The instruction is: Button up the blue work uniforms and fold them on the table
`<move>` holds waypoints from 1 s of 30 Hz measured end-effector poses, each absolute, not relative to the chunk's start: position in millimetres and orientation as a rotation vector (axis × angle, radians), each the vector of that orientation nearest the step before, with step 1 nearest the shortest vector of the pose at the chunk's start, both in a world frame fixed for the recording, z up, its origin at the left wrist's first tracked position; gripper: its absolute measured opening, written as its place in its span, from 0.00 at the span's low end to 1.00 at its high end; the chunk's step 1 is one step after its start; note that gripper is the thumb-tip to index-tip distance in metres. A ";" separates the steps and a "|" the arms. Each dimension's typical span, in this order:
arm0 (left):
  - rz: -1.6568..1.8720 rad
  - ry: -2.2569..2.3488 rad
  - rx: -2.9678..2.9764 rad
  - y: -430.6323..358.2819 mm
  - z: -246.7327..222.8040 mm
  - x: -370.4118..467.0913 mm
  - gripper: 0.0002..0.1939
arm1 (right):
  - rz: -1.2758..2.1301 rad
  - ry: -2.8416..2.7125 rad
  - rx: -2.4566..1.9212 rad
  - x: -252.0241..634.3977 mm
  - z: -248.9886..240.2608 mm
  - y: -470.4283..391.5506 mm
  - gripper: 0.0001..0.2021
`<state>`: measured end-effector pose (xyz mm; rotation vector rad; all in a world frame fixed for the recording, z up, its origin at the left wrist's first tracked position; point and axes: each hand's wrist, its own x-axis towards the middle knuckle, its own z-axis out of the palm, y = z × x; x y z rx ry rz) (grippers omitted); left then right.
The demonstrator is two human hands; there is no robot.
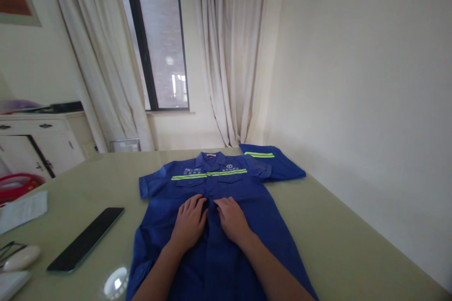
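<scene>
A blue short-sleeved work shirt lies spread face up on the table, collar away from me, with a yellow-green reflective stripe across the chest. My left hand rests on its front, left of the button placket, fingers bent and closed on the cloth edge. Opposite it, my right hand pinches the placket from the right, just below a button near chest height. The fingertips of both hands nearly meet, and what lies between them is too small to make out.
Another folded blue garment with a similar stripe lies beyond the right sleeve. Left on the greenish table are a dark flat tablet-like slab, paper, a white mouse-shaped object and a red basin. A wall borders the right side.
</scene>
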<state>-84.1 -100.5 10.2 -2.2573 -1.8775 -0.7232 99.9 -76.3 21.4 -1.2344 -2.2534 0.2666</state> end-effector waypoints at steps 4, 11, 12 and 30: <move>-0.629 -1.871 -2.263 -99.5 0.1 -80.3 0.26 | 0.155 -2.229 -1.365 90.7 25.4 -82.3 0.18; -0.461 -1.877 -2.350 -128.1 -3.1 -77.4 0.27 | 0.032 -2.318 -1.607 77.4 45.4 -74.7 0.12; -0.444 -1.847 -2.384 -134.7 -4.8 -79.9 0.28 | 0.035 -2.333 -1.622 76.2 47.5 -72.3 0.11; -0.344 -2.220 -2.145 -81.8 35.8 -46.5 0.18 | 0.188 -2.262 -1.479 88.3 23.3 -72.2 0.09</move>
